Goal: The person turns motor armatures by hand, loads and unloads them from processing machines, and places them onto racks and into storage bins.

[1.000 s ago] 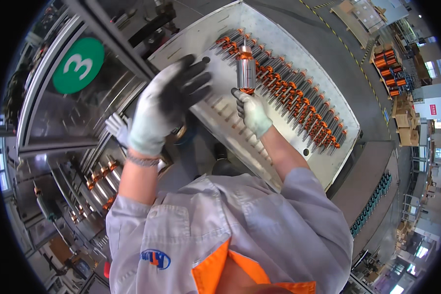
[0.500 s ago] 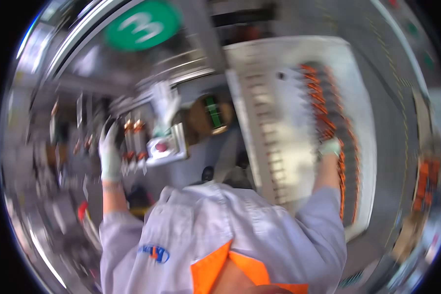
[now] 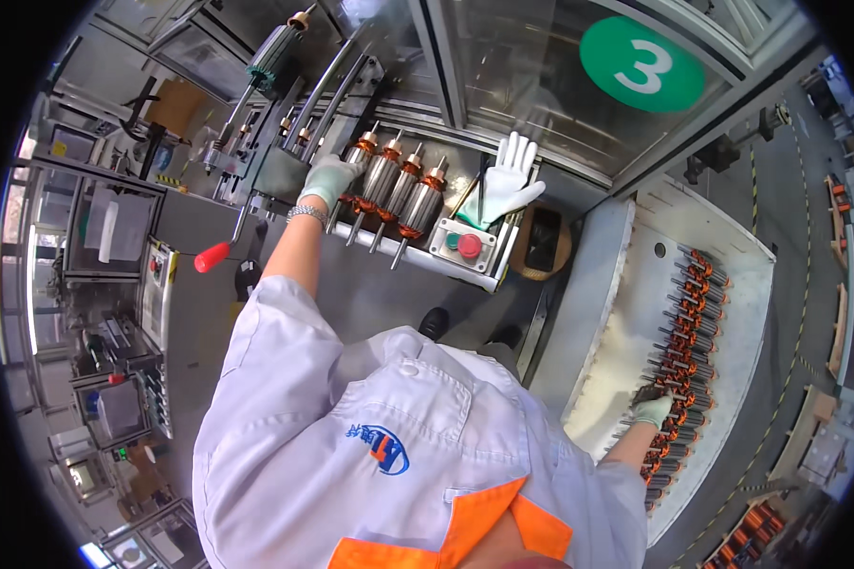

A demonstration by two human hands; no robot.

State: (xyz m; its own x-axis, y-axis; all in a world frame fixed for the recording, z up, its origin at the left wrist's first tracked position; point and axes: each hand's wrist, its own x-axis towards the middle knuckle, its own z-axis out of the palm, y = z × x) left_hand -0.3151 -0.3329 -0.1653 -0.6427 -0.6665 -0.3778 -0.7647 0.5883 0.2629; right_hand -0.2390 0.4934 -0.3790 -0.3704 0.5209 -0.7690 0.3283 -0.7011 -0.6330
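My left hand (image 3: 330, 180), in a pale glove, is curled beside the leftmost of several motor armatures (image 3: 381, 180) on the bench. Its fingertips are hidden, so what they grip cannot be made out. These armatures have copper windings, grey cores and steel shafts, and lie side by side. My right hand (image 3: 653, 410), also gloved, reaches down into a large white bin (image 3: 588, 370) on the right. Its fingers are closed on an armature (image 3: 647, 391) at the edge of a long packed row (image 3: 697, 322); fingers and part hide each other somewhat.
A control box (image 3: 461, 245) with red and green buttons sits at the bench's front, beside a spare white glove (image 3: 509, 180). Left of my left hand stands a machine with a red-handled lever (image 3: 212, 257). A round brown stool (image 3: 541, 248) carries a dark object. Glass guarding with metal frames rises behind.
My view has turned left, so bench and bin sit differently in the picture, and the blur is gone. My left hand is now beside the leftmost armature; my right hand stays at the bin's row.
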